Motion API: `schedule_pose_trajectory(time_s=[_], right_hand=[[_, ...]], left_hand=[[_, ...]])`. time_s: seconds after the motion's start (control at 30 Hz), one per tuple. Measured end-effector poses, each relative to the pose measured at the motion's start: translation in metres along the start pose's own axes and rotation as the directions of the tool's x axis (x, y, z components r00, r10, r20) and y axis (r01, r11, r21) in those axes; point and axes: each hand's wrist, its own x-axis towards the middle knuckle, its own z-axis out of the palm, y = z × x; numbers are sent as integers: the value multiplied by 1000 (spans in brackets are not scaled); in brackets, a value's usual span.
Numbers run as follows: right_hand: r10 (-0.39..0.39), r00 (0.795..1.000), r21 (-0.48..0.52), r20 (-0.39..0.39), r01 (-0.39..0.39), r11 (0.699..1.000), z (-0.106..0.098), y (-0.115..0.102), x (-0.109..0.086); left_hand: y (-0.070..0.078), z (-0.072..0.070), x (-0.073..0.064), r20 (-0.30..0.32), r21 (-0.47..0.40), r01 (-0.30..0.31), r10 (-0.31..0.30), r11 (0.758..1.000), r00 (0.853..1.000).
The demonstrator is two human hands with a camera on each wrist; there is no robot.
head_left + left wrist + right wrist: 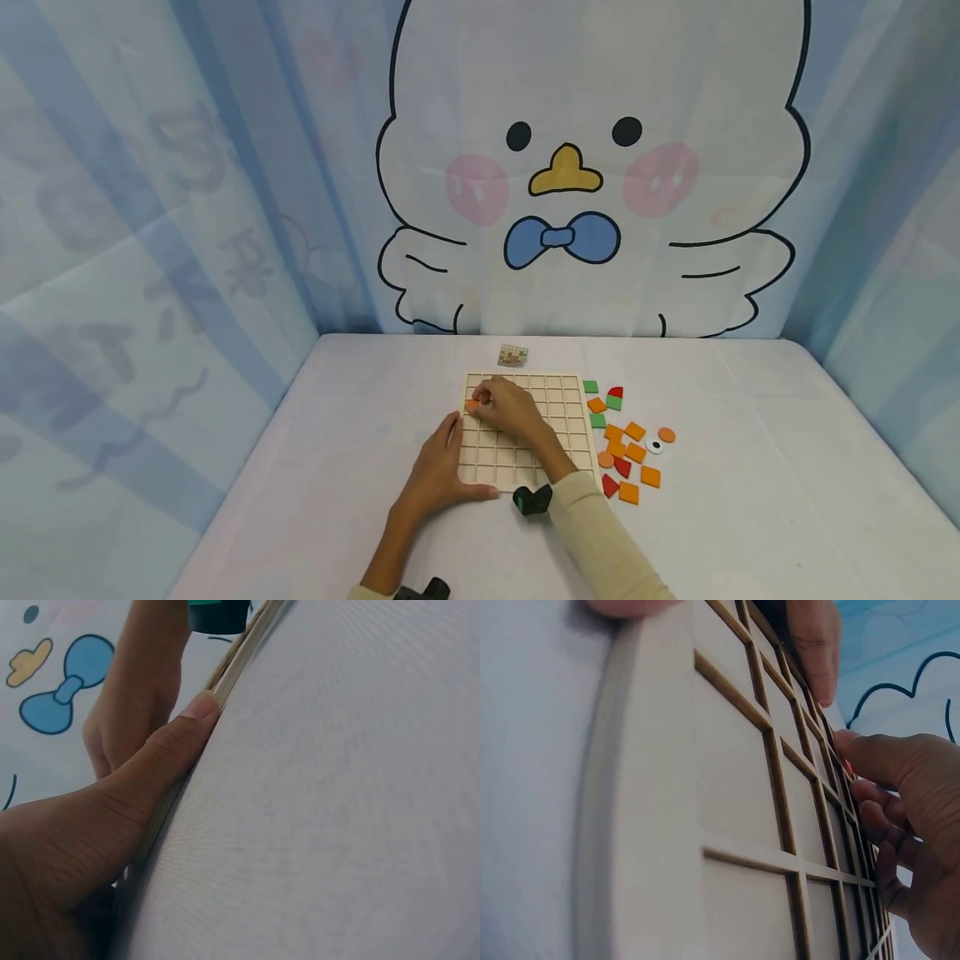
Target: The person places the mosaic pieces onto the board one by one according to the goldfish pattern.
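Observation:
A pale wooden grid board (486, 457) lies on the table. My left hand (437, 467) steadies its near left corner, thumb stretched along the near edge and fingers along the left side. In the left wrist view the thumb (169, 746) presses against the board's edge. My right hand (513, 408) reaches over the board and pinches an orange tile (472, 406) at a cell in the left column, near the far end. From the right wrist, only a sliver of that tile (846, 766) shows beside the thumb; fingers hide the rest.
Right of the board lie several loose pieces: orange squares (650, 476), green squares (591, 387), red quarter-rounds (622, 467), orange discs (667, 435) and a white eye disc (654, 446). A small patterned packet (513, 356) lies beyond the board. Printed curtains (562, 292) stand behind the table.

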Motion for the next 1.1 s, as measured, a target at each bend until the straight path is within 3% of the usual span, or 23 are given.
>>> schedule_pose_trajectory(time_s=[0.53, 1.1], right_hand=[[15, 1000, 134, 0, -15, 991, -15, 3, -6], [34, 992, 97, -123, -22, 995, -60, 36, -43]], left_hand=[[2, -2, 0, -1, 7, -3, 3, 1000, 1000], [2, 2, 1, -14, 15, 2, -2, 1000, 1000]])
